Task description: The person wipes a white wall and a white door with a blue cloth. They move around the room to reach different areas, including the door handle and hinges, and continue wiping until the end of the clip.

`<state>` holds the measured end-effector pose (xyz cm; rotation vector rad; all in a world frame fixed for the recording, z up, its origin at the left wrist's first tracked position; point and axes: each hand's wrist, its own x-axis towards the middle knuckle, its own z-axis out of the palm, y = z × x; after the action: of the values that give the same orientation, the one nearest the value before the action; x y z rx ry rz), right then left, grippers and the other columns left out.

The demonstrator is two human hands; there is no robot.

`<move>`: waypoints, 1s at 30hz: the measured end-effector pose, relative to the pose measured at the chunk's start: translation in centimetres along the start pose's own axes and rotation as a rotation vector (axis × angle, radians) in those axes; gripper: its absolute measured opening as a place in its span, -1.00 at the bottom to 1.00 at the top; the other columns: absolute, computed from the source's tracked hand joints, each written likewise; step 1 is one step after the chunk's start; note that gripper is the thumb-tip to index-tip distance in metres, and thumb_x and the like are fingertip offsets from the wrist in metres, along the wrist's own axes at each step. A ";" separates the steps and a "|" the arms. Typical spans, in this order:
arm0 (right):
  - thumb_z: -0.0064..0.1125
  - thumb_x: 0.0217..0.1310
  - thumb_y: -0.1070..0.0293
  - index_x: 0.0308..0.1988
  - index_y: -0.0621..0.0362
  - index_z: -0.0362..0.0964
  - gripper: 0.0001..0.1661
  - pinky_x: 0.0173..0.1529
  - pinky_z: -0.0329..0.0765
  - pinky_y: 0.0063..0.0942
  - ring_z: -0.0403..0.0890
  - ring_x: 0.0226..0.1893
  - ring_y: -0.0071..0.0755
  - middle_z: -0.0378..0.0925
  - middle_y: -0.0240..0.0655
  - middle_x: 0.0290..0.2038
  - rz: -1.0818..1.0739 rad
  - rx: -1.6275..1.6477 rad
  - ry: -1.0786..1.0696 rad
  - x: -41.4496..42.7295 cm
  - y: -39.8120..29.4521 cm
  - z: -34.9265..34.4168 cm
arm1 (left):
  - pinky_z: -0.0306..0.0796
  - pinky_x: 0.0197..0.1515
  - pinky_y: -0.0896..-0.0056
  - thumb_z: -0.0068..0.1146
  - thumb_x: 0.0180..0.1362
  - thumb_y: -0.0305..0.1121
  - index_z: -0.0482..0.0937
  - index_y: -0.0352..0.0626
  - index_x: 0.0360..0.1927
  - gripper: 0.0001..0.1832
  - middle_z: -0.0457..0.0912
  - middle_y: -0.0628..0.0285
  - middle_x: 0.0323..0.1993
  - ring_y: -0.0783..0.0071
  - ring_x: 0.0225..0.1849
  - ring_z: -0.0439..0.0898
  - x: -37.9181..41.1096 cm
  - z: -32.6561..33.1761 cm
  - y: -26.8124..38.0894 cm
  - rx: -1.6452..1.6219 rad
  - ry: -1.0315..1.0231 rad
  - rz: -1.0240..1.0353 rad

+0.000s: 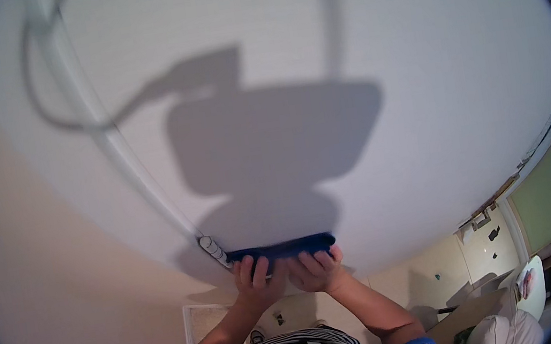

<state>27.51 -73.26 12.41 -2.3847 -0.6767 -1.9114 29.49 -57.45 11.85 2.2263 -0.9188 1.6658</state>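
Observation:
Both my hands are raised in front of me at a broad white door panel [429, 97]. Between them is a long dark blue object [286, 248], lying level along or close to the panel; its exact kind cannot be told. My left hand [260, 279] grips its left end with fingers curled over the lower edge. At the right end, my right hand [318, 270] holds it the same way. A metal hinge [212, 250] sits just beyond the left end, on the door's side seam. The palms and the object's underside are hidden.
A large head-shaped shadow falls across the panel. Below are a pale tiled floor [393, 295] with small dark bits on it and a framed mat [206, 319]. At lower right stand a pale chair [532, 289] and white cushions [506, 332], with a green panel [547, 192] beyond.

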 end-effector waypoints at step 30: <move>0.00 0.02 0.26 -0.14 -0.11 0.53 -0.66 0.05 0.24 -0.34 0.38 0.02 -0.43 0.44 -0.54 -0.01 0.058 0.058 0.151 13.5 3.2 -2.5 | 0.11 0.17 -0.03 -0.03 0.10 -0.45 0.45 -0.19 -0.08 -0.72 0.28 0.03 0.06 -0.01 0.12 0.24 13.5 -2.2 -1.8 -0.078 0.258 -0.066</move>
<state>28.48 -72.46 26.47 -2.1745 -0.6361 -1.9942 31.04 -59.63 25.38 1.9131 -0.8203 1.7999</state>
